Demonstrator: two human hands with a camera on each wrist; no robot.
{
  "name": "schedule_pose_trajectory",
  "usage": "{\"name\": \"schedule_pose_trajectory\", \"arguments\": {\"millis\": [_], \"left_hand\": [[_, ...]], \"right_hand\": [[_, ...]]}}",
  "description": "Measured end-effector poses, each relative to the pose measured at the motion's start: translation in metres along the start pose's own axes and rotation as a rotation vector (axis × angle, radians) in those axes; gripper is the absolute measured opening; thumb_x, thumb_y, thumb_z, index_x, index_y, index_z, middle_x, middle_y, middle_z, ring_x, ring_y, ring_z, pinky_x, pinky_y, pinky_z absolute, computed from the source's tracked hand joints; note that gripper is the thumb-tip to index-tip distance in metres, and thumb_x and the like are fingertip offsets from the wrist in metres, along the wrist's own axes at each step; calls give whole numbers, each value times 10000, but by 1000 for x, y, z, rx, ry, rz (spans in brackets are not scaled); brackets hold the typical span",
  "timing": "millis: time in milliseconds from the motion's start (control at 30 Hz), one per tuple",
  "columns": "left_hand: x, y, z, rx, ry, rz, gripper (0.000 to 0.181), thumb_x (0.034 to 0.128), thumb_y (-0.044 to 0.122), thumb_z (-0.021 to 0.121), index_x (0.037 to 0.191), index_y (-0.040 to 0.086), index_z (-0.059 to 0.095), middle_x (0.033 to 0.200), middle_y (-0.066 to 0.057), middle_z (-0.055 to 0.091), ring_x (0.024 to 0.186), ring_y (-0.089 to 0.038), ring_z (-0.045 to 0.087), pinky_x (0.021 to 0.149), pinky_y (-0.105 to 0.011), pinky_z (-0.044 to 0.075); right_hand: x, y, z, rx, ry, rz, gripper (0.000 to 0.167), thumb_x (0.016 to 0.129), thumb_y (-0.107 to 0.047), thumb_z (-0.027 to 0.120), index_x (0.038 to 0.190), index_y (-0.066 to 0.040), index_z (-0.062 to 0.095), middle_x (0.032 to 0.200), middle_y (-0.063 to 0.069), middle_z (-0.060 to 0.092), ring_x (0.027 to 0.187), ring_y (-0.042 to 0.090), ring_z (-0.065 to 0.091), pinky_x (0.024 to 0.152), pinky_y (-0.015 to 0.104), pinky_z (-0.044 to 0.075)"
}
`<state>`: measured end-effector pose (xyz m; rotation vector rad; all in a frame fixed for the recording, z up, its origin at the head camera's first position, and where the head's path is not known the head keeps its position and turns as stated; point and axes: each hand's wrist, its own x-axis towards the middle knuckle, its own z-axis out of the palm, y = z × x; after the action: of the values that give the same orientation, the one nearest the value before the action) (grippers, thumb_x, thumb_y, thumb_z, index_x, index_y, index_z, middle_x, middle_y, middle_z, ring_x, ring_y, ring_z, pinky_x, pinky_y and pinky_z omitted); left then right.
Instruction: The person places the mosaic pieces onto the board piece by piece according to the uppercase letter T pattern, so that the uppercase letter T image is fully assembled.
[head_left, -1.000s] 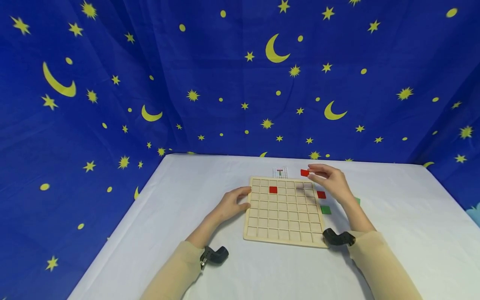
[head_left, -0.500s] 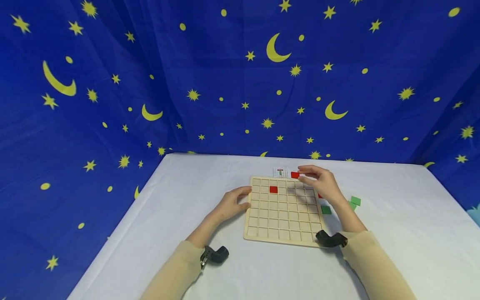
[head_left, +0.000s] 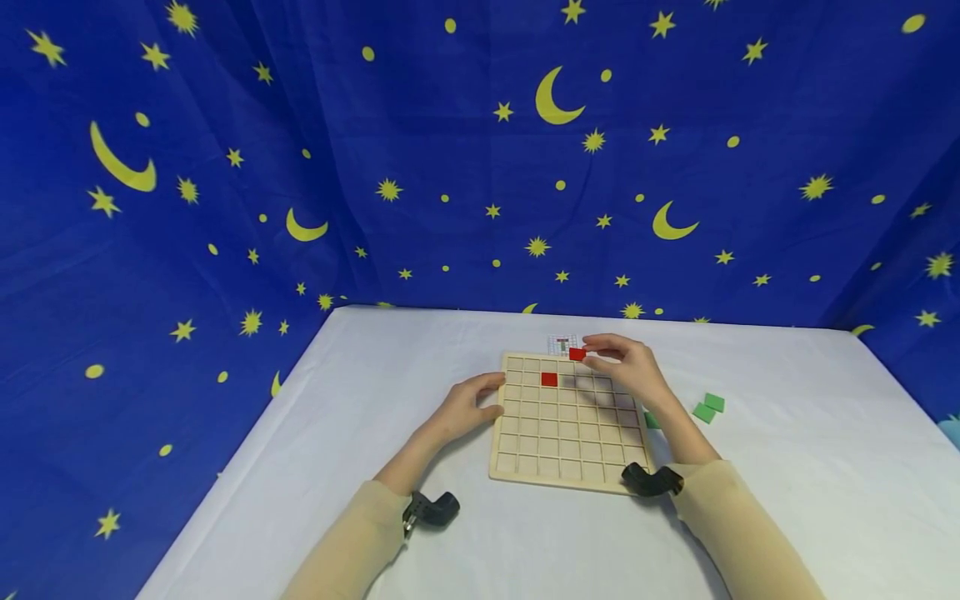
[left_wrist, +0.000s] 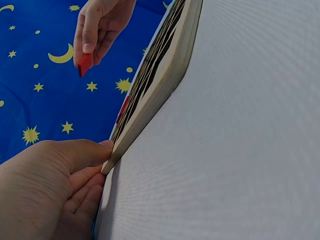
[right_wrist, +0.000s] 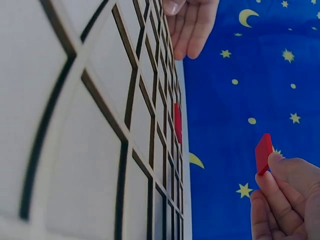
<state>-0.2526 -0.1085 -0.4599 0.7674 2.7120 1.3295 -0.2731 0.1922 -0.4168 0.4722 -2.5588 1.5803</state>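
Observation:
A wooden grid board (head_left: 567, 425) lies on the white table, with one red tile (head_left: 549, 379) in a cell of its second row from the back. My right hand (head_left: 628, 367) pinches another red tile (head_left: 577, 354) by its edge, raised over the board's back edge; the right wrist view shows this held tile (right_wrist: 263, 154) between thumb and fingers. At the board's left edge, my left hand (head_left: 462, 409) rests with thumb and fingers against the frame. In the left wrist view the left thumb and fingers (left_wrist: 90, 155) hold the board's rim (left_wrist: 150, 107).
A small printed grid card (head_left: 561, 343) lies behind the board. Right of the board are two green tiles (head_left: 715, 402) touching each other and a partly covered green tile (head_left: 652, 421). A blue curtain with yellow stars and moons (head_left: 450, 150) hangs behind the table (head_left: 397, 350).
My right hand has moved left along the board's back edge with the red tile, uncovering green tiles at the right; its arm now hides the loose red tile there. My left hand stays put.

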Motion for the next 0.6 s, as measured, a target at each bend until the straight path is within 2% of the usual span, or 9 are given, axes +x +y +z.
{"name": "schedule_pose_trajectory", "arguments": {"millis": [333,600], "left_hand": [[3,0,1,8,-10,6,559,847,75,698,1354,-4,476,1298,-137,553,1189,-249,525,1021,-313,413],[1,-2,-1,4,-7,0,548,852,79,693,1350,-4,479,1301,-143,550,1194,-257,520,1025,-319,409]], "right_hand": [[4,8,5,-15,0,-1,401,858,-201,713,1209,-30,620,1126,122,648,1081,273,594,869,331,530],[3,21,14,0,-36,29,409,855,-214,717,1211,-34,624,1115,108,658,1039,264,616,867,371,530]]}}
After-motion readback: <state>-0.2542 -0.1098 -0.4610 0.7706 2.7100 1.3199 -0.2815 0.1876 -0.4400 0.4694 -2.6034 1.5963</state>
